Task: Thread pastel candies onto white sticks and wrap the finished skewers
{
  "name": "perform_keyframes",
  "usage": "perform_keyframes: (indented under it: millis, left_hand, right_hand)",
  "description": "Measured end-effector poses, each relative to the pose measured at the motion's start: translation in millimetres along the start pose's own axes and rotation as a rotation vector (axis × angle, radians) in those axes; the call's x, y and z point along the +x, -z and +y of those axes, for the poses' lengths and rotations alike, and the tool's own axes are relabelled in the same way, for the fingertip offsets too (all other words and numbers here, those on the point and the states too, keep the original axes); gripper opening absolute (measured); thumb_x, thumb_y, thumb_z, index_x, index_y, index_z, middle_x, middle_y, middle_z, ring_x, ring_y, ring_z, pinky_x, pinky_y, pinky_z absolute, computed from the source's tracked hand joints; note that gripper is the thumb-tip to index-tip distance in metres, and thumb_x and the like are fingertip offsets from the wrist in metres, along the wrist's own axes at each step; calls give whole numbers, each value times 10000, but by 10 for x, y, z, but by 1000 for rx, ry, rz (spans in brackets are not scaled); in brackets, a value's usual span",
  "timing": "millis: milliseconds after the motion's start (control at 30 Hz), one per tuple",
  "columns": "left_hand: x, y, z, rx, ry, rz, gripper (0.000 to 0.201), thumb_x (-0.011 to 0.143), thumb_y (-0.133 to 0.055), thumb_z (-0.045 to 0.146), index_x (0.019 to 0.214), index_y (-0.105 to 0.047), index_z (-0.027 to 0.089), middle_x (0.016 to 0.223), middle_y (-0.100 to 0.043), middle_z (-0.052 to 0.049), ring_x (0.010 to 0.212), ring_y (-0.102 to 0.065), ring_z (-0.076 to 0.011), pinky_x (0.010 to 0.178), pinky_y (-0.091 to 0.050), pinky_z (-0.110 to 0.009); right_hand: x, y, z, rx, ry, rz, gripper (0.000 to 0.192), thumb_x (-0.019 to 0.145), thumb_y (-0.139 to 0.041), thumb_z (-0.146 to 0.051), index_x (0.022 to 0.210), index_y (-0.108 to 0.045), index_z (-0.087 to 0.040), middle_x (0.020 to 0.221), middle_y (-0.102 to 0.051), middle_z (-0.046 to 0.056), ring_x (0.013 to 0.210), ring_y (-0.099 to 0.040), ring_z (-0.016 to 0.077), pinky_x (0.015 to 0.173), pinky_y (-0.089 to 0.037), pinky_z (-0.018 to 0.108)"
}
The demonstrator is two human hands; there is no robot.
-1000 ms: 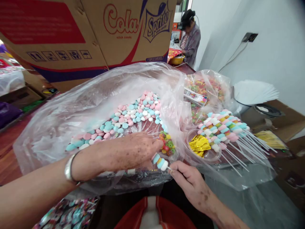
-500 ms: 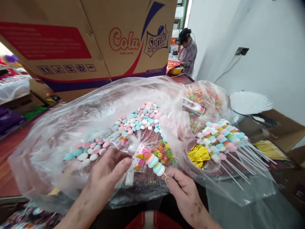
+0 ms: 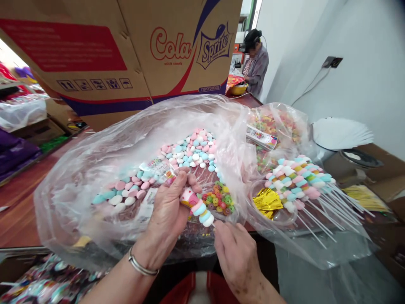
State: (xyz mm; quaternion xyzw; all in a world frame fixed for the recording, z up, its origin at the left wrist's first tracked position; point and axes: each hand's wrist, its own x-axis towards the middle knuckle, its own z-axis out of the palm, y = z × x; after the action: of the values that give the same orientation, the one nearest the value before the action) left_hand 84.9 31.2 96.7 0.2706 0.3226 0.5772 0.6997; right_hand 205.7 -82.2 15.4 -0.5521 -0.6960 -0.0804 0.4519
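Between my hands is a candy skewer [image 3: 203, 214] of pink, blue and white pieces, its upper end inside a small printed plastic bag [image 3: 187, 196]. My left hand [image 3: 167, 217] is closed around that bag, partly covering it. Pinched in my right hand [image 3: 236, 253] is the skewer's stick, mostly hidden by the fingers. Just behind the skewer lie small ring candies [image 3: 218, 197] in green, red and yellow. Pastel button candies [image 3: 193, 147] form a pile farther back, and more of them [image 3: 126, 192] lie to the left. Another flat printed bag [image 3: 155, 166] rests among them.
Clear plastic sheeting [image 3: 69, 185] surrounds the candies. At right, several finished skewers [image 3: 300, 177] lie beside a round tub with gold ties [image 3: 268, 202]. A large carton [image 3: 136, 46] stands at the back, and a person [image 3: 256, 63] works beyond it.
My left hand has moved right and closed around the printed bag over the skewer's end. My right hand still holds the stick, turned more knuckles-up. The view has shifted slightly.
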Motion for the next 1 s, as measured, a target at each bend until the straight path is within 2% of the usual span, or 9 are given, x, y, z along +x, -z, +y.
perform_keyframes:
  millis: [100, 233, 333, 400, 500, 600, 733, 867, 1000]
  left_hand:
    - [33, -18, -65, -10, 16, 0, 201, 766, -811, 227, 895, -692, 129, 665, -638, 19, 534, -594, -94, 507, -515, -186]
    - [43, 1, -116, -16, 111, -74, 264, 741, -848, 279, 890, -689, 129, 613, -590, 43, 493, -557, -86, 482, -485, -184]
    - [35, 23, -153, -40, 203, -112, 298, 736, -856, 334, 874, -700, 120, 600, -591, 33, 532, -590, -101, 513, -497, -187]
    - [36, 29, -156, -41, 247, -122, 310, 743, -847, 363, 877, -713, 117, 613, -617, 15, 566, -621, -120, 564, -533, -216]
    - [56, 31, -97, -11, 268, -89, 368, 713, -856, 408, 873, -727, 103, 711, -710, -61, 687, -702, -198, 677, -590, -304]
    - [85, 30, 5, 9, 219, -49, 360, 701, -851, 377, 898, -733, 99, 839, -760, -115, 823, -736, -264, 772, -604, -371]
    - [96, 23, 79, 16, 127, -13, 229, 698, -807, 237, 875, -719, 123, 716, -718, -47, 723, -718, -222, 667, -591, -306]
    - [85, 9, 53, 6, 174, 4, 109, 744, -738, 207, 795, -684, 128, 582, -587, 23, 541, -609, -134, 605, -558, -260]
    - [79, -1, -31, -12, 211, 46, 94, 799, -690, 203, 749, -656, 131, 557, -539, 40, 480, -541, -102, 592, -544, -248]
  right_hand:
    - [12, 5, -31, 223, -211, -139, 205, 958, -427, -115, 947, -628, -152, 652, -603, 12, 573, -547, 139, 583, -402, 258]
    - [57, 28, -99, 827, -762, -353, 248, 987, -427, -314, 811, -550, -191, 571, -430, -54, 512, -382, 96, 488, -299, 217]
    - [107, 12, -165, 1217, -1086, -372, 219, 934, -496, -365, 809, -541, -192, 504, -351, -93, 458, -263, 73, 433, -191, 204]
    - [137, 3, -198, 1349, -1177, -351, 205, 890, -555, -371, 802, -553, -186, 476, -336, -105, 438, -225, 63, 419, -146, 202]
    - [155, 11, -199, 1424, -1182, -322, 229, 869, -599, -394, 807, -574, -175, 469, -343, -107, 432, -217, 55, 418, -136, 199]
    - [132, 23, -159, 1385, -1139, -332, 258, 886, -593, -417, 811, -580, -170, 471, -346, -104, 434, -225, 56, 423, -158, 198]
    - [58, 9, -115, 1212, -1020, -360, 279, 941, -528, -429, 826, -563, -177, 516, -364, -89, 476, -280, 72, 456, -219, 201]
    - [12, 18, -75, 840, -805, -358, 290, 983, -435, -393, 802, -537, -190, 583, -383, -60, 531, -338, 93, 504, -287, 217]
    - [19, 47, -37, 501, -592, -252, 277, 977, -406, -335, 789, -549, -191, 635, -463, -25, 564, -408, 109, 548, -343, 228]
